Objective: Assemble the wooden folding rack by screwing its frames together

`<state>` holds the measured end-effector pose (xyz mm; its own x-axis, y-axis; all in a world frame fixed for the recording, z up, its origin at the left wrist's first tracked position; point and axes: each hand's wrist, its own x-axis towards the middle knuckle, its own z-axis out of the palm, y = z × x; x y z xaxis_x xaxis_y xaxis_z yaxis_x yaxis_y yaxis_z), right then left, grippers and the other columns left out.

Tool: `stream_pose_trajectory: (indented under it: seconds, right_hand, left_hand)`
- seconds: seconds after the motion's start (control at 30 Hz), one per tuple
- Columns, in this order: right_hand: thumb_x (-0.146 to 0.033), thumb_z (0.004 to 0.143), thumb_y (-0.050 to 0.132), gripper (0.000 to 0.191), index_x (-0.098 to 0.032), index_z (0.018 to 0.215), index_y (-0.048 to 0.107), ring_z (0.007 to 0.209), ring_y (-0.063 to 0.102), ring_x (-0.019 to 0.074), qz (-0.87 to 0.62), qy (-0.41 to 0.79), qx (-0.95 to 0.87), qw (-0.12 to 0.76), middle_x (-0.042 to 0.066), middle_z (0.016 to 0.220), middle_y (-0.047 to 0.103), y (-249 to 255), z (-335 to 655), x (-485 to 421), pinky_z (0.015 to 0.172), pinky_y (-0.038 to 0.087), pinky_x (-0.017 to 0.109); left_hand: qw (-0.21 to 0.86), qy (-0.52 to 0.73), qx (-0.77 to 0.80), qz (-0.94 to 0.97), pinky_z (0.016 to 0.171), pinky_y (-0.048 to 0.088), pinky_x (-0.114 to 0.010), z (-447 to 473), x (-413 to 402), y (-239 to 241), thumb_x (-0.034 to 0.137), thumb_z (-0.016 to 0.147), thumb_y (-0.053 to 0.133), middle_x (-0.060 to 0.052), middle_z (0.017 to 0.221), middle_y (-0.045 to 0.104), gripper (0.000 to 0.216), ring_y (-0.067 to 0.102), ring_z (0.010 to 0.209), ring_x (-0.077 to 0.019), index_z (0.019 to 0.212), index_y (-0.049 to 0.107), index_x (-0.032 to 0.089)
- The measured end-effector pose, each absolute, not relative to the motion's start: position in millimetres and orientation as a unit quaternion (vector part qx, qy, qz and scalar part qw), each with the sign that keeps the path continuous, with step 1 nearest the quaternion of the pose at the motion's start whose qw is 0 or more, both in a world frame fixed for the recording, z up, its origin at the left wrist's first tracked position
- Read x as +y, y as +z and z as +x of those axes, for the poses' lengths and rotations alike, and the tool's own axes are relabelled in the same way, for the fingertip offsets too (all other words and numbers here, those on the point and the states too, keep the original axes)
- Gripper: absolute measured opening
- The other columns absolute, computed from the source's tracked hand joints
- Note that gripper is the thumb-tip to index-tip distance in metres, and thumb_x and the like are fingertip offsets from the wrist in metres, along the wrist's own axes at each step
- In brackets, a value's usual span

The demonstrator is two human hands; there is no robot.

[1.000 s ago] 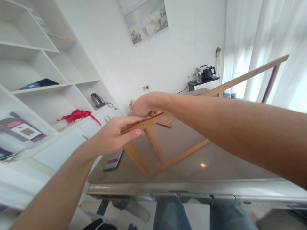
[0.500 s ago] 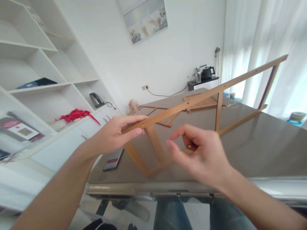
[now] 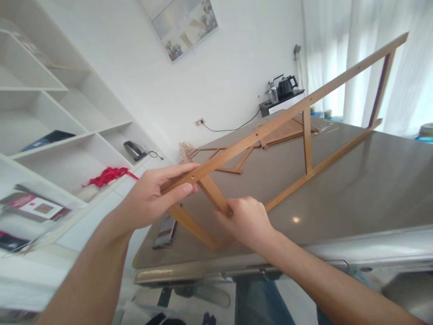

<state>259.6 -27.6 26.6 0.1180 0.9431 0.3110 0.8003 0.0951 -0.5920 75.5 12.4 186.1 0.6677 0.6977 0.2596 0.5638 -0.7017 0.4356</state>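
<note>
A long wooden frame with two rails and several crosspieces stands on edge on the grey-brown table, slanting up to the right. Small holes dot its upper rail. My left hand pinches the near left end of that rail, thumb on the side facing me. Lower down, my right hand is closed around a crosspiece close to where it meets the bottom rail. Its fingers hide that joint, so I cannot tell whether anything small is in them.
Behind the frame lie more thin wooden pieces and a wooden panel. A phone-like flat object rests at the table's left. White shelves stand on the left; a black kettle is on a stand at the back.
My right hand has moved down and left from open air and closed on the crosspiece. The frame's far right end appears higher in view. My left hand keeps its grip.
</note>
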Motion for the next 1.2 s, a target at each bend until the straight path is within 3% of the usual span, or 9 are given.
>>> stream_pose_trajectory:
  seconds: [0.4, 0.6, 0.7, 0.87, 0.93, 1.03, 1.1, 1.2]
  right_hand:
    - [-0.05, 0.093, 0.065, 0.039, -0.024, 0.065, 0.067, 0.063, 0.064, 0.0191, -0.66, 0.104, -0.659, 0.345, 0.002, 0.065, 0.071, 25, 261, -25, 0.056, 0.018, 0.031]
    - [-0.055, 0.091, 0.066, 0.042, -0.024, 0.062, 0.063, 0.058, 0.06, 0.0178, -0.65, 0.091, -0.664, 0.359, 0.001, 0.061, 0.067, 23, 262, -29, 0.054, 0.018, 0.03]
    - [-0.057, 0.087, 0.069, 0.036, -0.024, 0.072, 0.068, 0.052, 0.055, 0.0153, -0.627, 0.041, -0.656, 0.418, -0.002, 0.056, 0.063, 30, 268, -38, 0.053, 0.02, 0.028]
    - [-0.043, 0.092, 0.063, 0.025, -0.022, 0.096, 0.075, 0.044, 0.041, 0.0086, -0.47, -0.116, -0.64, 0.597, -0.008, 0.052, 0.05, 78, 300, -58, 0.052, 0.028, 0.024]
    - [-0.043, 0.094, 0.062, 0.025, -0.023, 0.102, 0.076, 0.05, 0.045, 0.0094, -0.438, -0.126, -0.682, 0.572, -0.007, 0.057, 0.051, 112, 315, -54, 0.055, 0.031, 0.024]
    - [-0.042, 0.097, 0.055, 0.031, -0.022, 0.085, 0.076, 0.053, 0.046, 0.0117, -0.466, -0.069, -0.746, 0.471, -0.004, 0.055, 0.051, 167, 327, -29, 0.057, 0.034, 0.026]
    - [-0.047, 0.097, 0.053, 0.043, -0.018, 0.071, 0.071, 0.053, 0.046, 0.0135, -0.483, -0.006, -0.796, 0.366, -0.001, 0.053, 0.05, 199, 324, -4, 0.056, 0.036, 0.028]
    - [-0.054, 0.093, 0.06, 0.044, -0.016, 0.074, 0.072, 0.056, 0.054, 0.0168, -0.498, 0.085, -0.843, 0.185, 0.002, 0.055, 0.055, 225, 307, 29, 0.06, 0.044, 0.032]
  left_hand:
    - [0.17, 0.212, 0.33, 0.904, 0.092, 0.063, -0.022, 77, 14, 185, 0.037, 0.097, 0.07, -0.005, 0.116, 0.082, 0.045, 0.079, 0.099, -0.0195, 0.141, 0.067, 0.024]
    - [0.18, 0.212, 0.333, 0.901, 0.094, 0.064, -0.027, 78, 14, 184, 0.039, 0.097, 0.07, -0.007, 0.122, 0.08, 0.047, 0.079, 0.1, -0.0223, 0.14, 0.068, 0.021]
    - [0.175, 0.215, 0.335, 0.901, 0.097, 0.063, -0.031, 79, 15, 183, 0.042, 0.096, 0.071, -0.009, 0.123, 0.079, 0.05, 0.079, 0.101, -0.024, 0.14, 0.068, 0.02]
    - [0.174, 0.209, 0.324, 0.906, 0.102, 0.061, -0.035, 82, 13, 185, 0.044, 0.097, 0.068, -0.008, 0.127, 0.078, 0.048, 0.075, 0.112, -0.0266, 0.139, 0.069, 0.022]
    - [0.175, 0.213, 0.312, 0.909, 0.103, 0.061, -0.036, 82, 13, 186, 0.043, 0.097, 0.068, -0.007, 0.129, 0.077, 0.046, 0.074, 0.115, -0.0272, 0.139, 0.07, 0.024]
    - [0.173, 0.219, 0.311, 0.909, 0.101, 0.062, -0.038, 81, 14, 186, 0.044, 0.096, 0.069, -0.007, 0.127, 0.078, 0.05, 0.075, 0.112, -0.0286, 0.142, 0.068, 0.024]
    - [0.174, 0.21, 0.321, 0.907, 0.099, 0.063, -0.039, 81, 14, 186, 0.046, 0.095, 0.069, -0.008, 0.126, 0.078, 0.053, 0.076, 0.108, -0.0293, 0.143, 0.067, 0.023]
    - [0.169, 0.2, 0.325, 0.909, 0.097, 0.062, -0.037, 82, 13, 187, 0.046, 0.096, 0.068, -0.009, 0.128, 0.077, 0.054, 0.077, 0.106, -0.0284, 0.144, 0.067, 0.021]
